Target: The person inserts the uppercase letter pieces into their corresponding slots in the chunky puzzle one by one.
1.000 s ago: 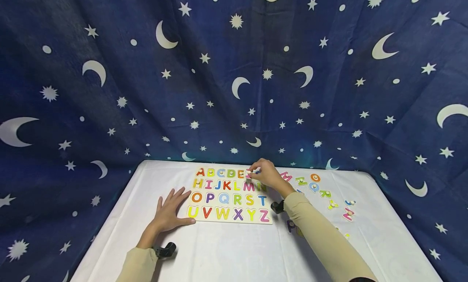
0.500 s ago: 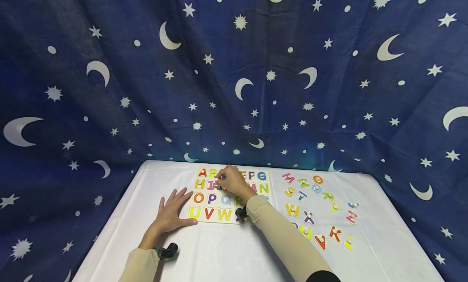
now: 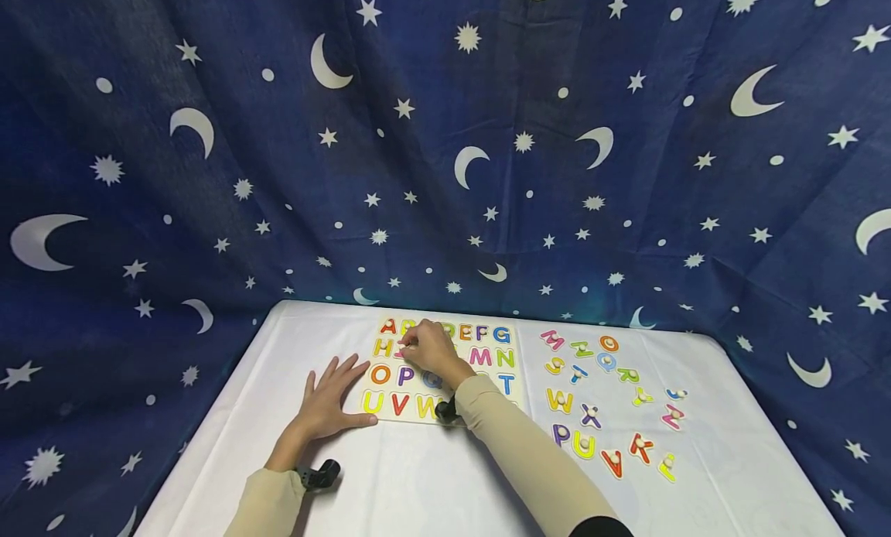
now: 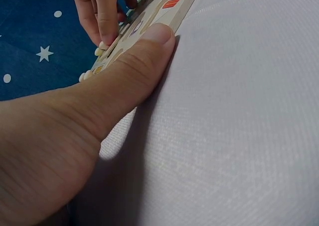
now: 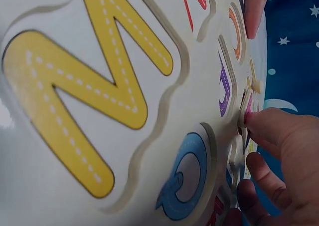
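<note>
A wooden alphabet puzzle board [image 3: 384, 390] lies on the white table. Knobbed letter pieces, such as the blue G [image 3: 501, 335], sit in its top row, and the H [image 3: 383, 347] starts the second row. In the head view my right hand [image 3: 433, 353] is over that row, beside the H. Its thumb and fingers pinch a pink letter I piece [image 5: 248, 105] at the I slot, seen edge-on in the right wrist view; whether it is fully seated I cannot tell. My left hand [image 3: 326, 404] rests spread at the board's left edge, thumb [image 4: 149, 41] on the near corner.
Several loose knobbed letters lie right of the board, among them a pink M [image 3: 553, 340], a yellow W [image 3: 559, 401], a red K [image 3: 640, 447] and a pink Z [image 3: 673, 416]. A dark blue star-patterned cloth [image 3: 445, 135] hangs behind the table.
My right hand has moved left and nearer, from the board's top right to the I slot, carrying the pink letter I piece. The left hand has stayed in place.
</note>
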A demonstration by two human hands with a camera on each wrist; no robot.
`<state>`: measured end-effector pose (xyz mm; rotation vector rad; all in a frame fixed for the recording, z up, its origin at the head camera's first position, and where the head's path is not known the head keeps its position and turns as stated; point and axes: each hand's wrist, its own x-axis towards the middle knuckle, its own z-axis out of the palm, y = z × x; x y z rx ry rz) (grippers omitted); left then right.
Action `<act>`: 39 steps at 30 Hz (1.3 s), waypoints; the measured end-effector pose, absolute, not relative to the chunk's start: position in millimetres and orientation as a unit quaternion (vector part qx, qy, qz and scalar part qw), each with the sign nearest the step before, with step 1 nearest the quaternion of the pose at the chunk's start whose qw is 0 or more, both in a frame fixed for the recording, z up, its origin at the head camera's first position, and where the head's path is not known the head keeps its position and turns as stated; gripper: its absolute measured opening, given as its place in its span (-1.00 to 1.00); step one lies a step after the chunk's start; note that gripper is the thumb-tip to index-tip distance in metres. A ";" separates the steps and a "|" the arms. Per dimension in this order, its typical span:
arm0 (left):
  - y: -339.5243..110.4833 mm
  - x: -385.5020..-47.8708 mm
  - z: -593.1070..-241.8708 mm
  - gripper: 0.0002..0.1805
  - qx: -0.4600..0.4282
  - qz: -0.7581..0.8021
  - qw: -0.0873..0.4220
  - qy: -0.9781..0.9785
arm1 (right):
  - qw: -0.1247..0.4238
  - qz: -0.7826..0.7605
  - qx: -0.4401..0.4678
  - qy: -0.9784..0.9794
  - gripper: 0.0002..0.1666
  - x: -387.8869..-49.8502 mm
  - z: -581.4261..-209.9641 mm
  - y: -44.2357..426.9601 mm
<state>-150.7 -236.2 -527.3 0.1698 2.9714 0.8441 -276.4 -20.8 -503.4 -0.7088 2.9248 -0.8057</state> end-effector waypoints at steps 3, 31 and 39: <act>-235.9 -151.3 -527.8 0.19 0.056 0.273 0.024 0.960 | 0.004 -0.242 -0.222 0.944 -0.93 -275.9 -503.2 -22.1; -233.1 -151.9 -529.9 0.19 0.055 0.270 0.027 0.961 | 0.015 -0.254 -0.277 0.927 -0.73 -276.2 -492.9 -2.8; -235.8 -150.5 -529.0 0.19 0.055 0.275 0.023 0.960 | 0.048 -0.290 -0.322 0.900 -0.66 -289.7 -466.6 42.9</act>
